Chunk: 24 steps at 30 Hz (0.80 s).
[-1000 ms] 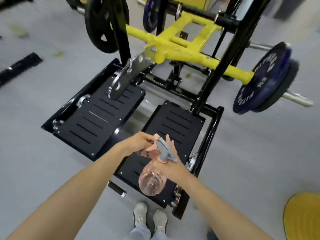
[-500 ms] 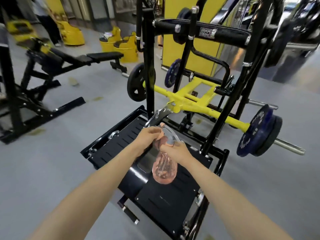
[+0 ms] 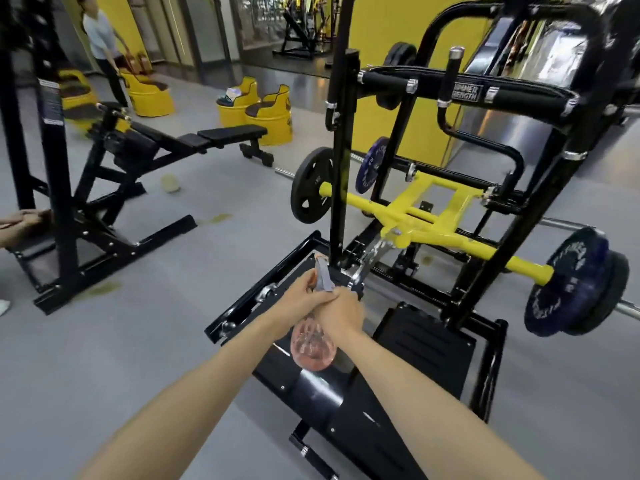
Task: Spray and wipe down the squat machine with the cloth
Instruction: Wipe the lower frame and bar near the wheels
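Plainly, in the head view, both hands met above the near end of the machine's base. The right hand (image 3: 341, 315) was wrapped round the neck of a clear pink-tinted plastic spray bottle (image 3: 311, 348), whose rounded body hung below the fist. The left hand (image 3: 304, 294) was curled on the bottle's grey plastic trigger head (image 3: 323, 278), which stuck up toward the black steel squat machine (image 3: 341, 133). The machine stood just ahead, with a black slotted footplate (image 3: 426, 344) low down, a yellow lever arm (image 3: 429, 216) across the middle and a dark blue weight plate (image 3: 568, 282) on its right end. No cloth could be made out in either hand.

By the look of it, no surface had been sprayed yet. The risk lay at the nozzle. With the left hand's fingers crowded over the head, a squeeze might wet the hand or the grey floor (image 3: 173, 341) instead of the frame, leaving a slippery patch beside the footplate. With no cloth ready, any liquid that landed could run down the steel and dry in streaks.
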Each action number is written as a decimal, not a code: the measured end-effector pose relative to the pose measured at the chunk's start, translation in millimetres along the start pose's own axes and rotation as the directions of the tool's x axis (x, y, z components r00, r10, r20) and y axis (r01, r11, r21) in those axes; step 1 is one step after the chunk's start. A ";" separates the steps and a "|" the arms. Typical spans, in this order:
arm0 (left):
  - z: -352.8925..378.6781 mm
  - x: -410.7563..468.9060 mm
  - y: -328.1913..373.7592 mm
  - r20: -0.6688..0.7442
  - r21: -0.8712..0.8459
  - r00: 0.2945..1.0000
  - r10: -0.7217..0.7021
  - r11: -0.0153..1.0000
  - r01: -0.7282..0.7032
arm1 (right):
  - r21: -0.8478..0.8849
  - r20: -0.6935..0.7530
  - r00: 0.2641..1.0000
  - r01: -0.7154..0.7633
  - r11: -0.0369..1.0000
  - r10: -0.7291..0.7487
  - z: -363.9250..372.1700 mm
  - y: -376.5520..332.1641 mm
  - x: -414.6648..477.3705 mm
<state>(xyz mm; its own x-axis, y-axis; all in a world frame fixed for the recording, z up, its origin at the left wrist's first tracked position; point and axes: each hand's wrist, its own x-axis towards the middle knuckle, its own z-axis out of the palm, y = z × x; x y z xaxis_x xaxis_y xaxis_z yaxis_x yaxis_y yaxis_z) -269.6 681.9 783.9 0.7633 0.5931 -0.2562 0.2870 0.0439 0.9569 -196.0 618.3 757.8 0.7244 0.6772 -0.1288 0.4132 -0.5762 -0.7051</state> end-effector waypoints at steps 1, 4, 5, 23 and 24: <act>-17.9 3.6 -4.6 -0.010 -0.010 1.000 0.019 1.000 -0.019 | -0.012 -0.028 1.000 0.004 1.000 -0.005 13.1 -14.1 2.3; -64.8 14.9 -14.6 -0.036 0.033 0.995 0.089 0.996 -0.088 | 0.016 -0.041 0.999 0.000 1.000 0.001 42.3 -47.3 11.3; -88.1 22.4 -21.1 -0.033 0.044 0.993 0.111 0.993 -0.110 | 0.024 -0.031 1.000 -0.002 1.000 0.003 57.5 -62.6 17.0; -218.6 204.1 -27.8 0.055 0.075 0.996 0.069 0.994 -0.073 | 0.059 0.296 0.922 -0.280 0.958 0.251 183.4 -105.8 170.4; -222.7 213.8 -22.7 0.060 0.095 0.996 0.066 0.993 -0.072 | 0.132 0.296 0.933 -0.252 0.959 0.205 179.6 -110.8 179.1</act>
<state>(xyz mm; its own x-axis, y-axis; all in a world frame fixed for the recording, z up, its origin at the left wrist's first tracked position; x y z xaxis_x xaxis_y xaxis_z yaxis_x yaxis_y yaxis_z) -241.9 986.8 737.8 0.8138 0.5457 -0.1999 0.2851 -0.0752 0.9555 -211.1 885.7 687.6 0.5975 0.6491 -0.4709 0.1402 -0.6627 -0.7356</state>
